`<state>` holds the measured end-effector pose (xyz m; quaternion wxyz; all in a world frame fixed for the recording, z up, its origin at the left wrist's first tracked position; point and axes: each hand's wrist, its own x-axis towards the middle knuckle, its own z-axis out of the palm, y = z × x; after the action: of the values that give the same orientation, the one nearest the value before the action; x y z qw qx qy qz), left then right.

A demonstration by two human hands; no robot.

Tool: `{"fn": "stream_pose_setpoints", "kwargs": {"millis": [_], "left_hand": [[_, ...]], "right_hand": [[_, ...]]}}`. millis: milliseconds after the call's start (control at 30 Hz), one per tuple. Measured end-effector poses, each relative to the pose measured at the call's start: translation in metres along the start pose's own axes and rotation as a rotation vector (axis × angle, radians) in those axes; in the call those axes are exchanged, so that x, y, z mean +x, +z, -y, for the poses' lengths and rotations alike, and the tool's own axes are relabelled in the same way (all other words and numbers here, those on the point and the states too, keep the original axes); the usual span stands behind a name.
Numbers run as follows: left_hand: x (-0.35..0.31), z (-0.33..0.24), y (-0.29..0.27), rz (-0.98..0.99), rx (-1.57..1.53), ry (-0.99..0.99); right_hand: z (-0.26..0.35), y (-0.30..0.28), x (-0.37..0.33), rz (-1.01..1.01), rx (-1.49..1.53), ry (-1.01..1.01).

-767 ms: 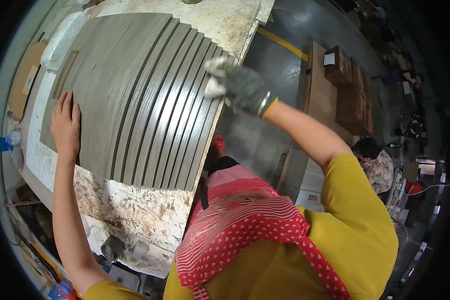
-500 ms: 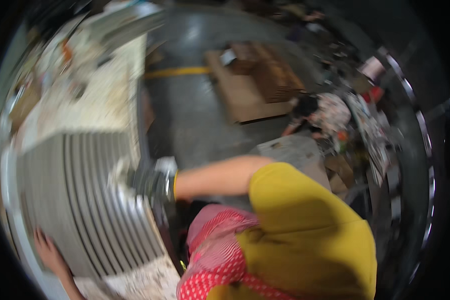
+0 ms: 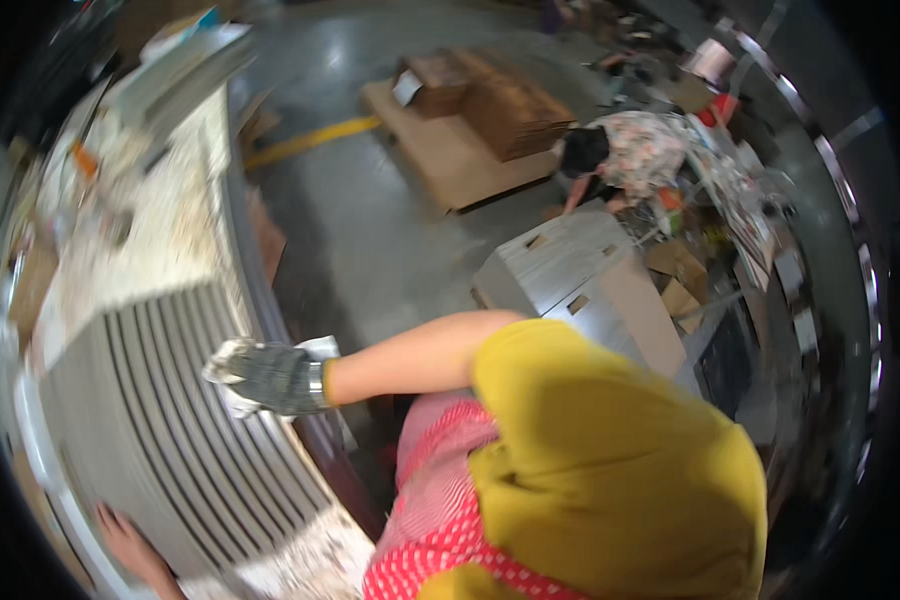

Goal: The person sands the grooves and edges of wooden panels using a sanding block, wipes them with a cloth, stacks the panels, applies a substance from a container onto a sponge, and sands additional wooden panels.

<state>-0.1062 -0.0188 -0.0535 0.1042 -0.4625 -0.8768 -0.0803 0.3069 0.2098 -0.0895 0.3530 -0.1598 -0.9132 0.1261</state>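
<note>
We look down on a grey floor (image 3: 350, 210), with a yellow line (image 3: 310, 140) painted across it. Along its left side runs our worktop (image 3: 160, 230), its pale surface stained and worn. A yellow shirt (image 3: 620, 450) fills much of the lower part of our view. On the near part of the worktop we have a stack of grey panels (image 3: 90, 400), the boards stepped so that their edges show as parallel bands toward the right.

Out on the floor we see a brown flat board (image 3: 410, 125) bearing a pile of brown cardboard (image 3: 515, 105). Nearer to us stand grey wood-grain boxes (image 3: 555, 265) with cut-out openings, and just beyond them a co-worker (image 3: 645, 155) in a floral top bends forward. We wear a red patterned apron (image 3: 440, 530) over the shirt.

Our two hands are well apart. The right hand (image 3: 270, 378), in a dark grey glove, is over the stepped edges at the stack's right side; something white shows at its fingers, but we cannot tell whether it is clamped on a cloth. The bare left hand (image 3: 125, 545) lies on the top panel near its left edge, fingers extended. Smallest, a blurred orange object (image 3: 85, 160) lies on the far worktop.
</note>
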Motion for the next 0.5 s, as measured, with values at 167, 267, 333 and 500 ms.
{"fn": "stream_pose_setpoints", "kwargs": {"millis": [167,267,333,500], "left_hand": [[0.003,-0.045,-0.02,-0.049,-0.202,0.053],[-0.006,-0.046,-0.017,-0.101,-0.022,0.051],[-0.014,-0.058,-0.023,-0.074,-0.012,-0.023],[-0.015,-0.064,-0.027,-0.116,-0.015,-0.014]], "right_hand": [[0.109,-0.034,-0.058,0.661,0.701,0.146],[0.098,-0.062,-0.047,0.312,0.657,-0.11],[0.043,-0.054,-0.024,0.414,0.732,0.077],[0.009,-0.011,-0.014,0.372,0.014,-0.01]]}}
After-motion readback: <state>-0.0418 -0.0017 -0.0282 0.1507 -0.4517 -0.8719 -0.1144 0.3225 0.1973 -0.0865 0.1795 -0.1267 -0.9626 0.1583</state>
